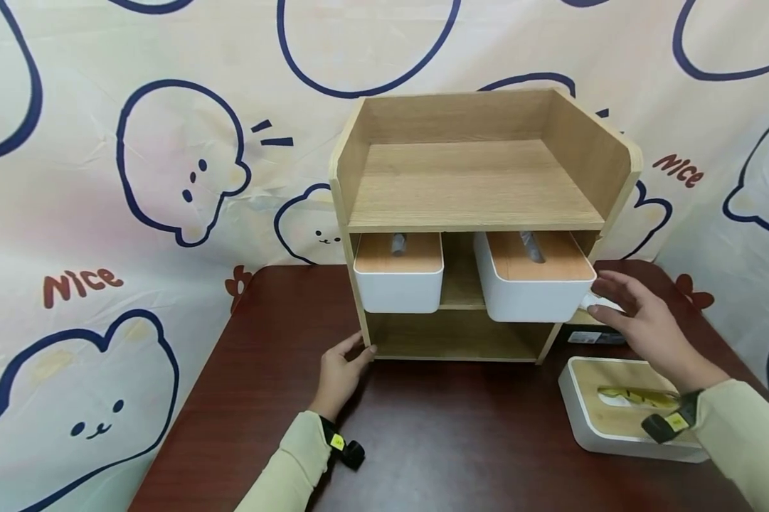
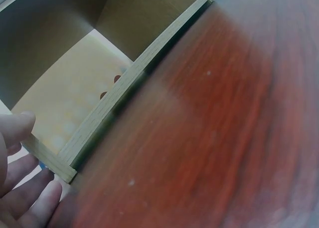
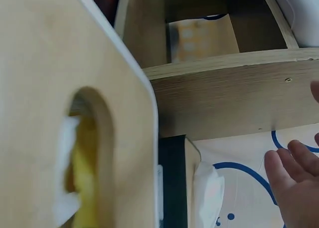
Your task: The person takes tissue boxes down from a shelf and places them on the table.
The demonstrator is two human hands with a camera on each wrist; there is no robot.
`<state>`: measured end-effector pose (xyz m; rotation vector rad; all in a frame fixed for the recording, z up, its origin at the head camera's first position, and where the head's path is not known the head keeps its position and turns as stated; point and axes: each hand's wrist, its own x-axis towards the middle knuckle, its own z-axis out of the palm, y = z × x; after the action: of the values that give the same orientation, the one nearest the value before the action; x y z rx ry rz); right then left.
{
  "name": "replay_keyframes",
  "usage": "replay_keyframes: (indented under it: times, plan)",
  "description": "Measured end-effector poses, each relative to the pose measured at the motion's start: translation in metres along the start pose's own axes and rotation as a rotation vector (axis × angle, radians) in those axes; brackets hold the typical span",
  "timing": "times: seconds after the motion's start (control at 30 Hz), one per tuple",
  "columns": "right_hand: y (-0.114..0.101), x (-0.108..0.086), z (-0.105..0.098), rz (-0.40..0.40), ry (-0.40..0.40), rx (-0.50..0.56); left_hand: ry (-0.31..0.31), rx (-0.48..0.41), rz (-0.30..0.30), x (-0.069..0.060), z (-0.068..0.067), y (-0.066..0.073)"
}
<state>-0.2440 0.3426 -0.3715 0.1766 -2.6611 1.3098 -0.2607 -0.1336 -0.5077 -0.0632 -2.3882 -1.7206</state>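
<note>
A light wooden desk shelf [image 1: 474,181] stands on the table with two tissue boxes in its middle level. The smaller white tissue box [image 1: 397,291] is at the left; the larger white tissue box [image 1: 538,302] sits at the right and juts forward. My left hand [image 1: 341,377] holds the shelf's lower left corner, thumb inside and fingers outside the side panel [image 2: 50,160]. Beside the shelf's right side is my right hand [image 1: 643,320], fingers spread and nothing held. In the right wrist view its fingers [image 3: 294,163] are apart from the side panel [image 3: 229,96].
Under my right forearm a third white tissue box [image 1: 592,419] with a wooden lid and a yellow-green pack in its slot lies on the dark red table [image 1: 461,441]. Behind it, a dark box [image 1: 614,334] with white tissue sits right of the shelf. A cartoon-print curtain [image 1: 218,43] hangs behind.
</note>
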Motion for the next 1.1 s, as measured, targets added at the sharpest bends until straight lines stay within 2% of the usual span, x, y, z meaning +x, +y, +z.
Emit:
replay_keyframes:
  times: [0.27,0.5,0.6,0.7,0.87,1.1]
  plan:
    - [-0.002,0.019,0.006,-0.019,-0.104,0.124,0.017,-0.009,0.005,0.002,0.006,-0.001]
    - [0.003,0.028,0.020,-0.152,-0.163,0.245,0.045,-0.034,0.008,0.001,0.005,-0.004]
    - [0.006,0.031,0.026,-0.181,-0.185,0.318,0.054,-0.025,0.007,0.001,0.003,-0.005]
    - [0.009,0.031,0.031,-0.170,-0.187,0.353,0.048,-0.012,-0.004,0.001,0.002,-0.005]
    - [0.016,0.028,0.035,-0.148,-0.164,0.343,0.035,-0.004,0.000,0.002,0.003,-0.008]
    - [0.022,0.024,0.037,-0.166,-0.155,0.402,0.026,0.001,0.021,0.007,0.003,-0.006]
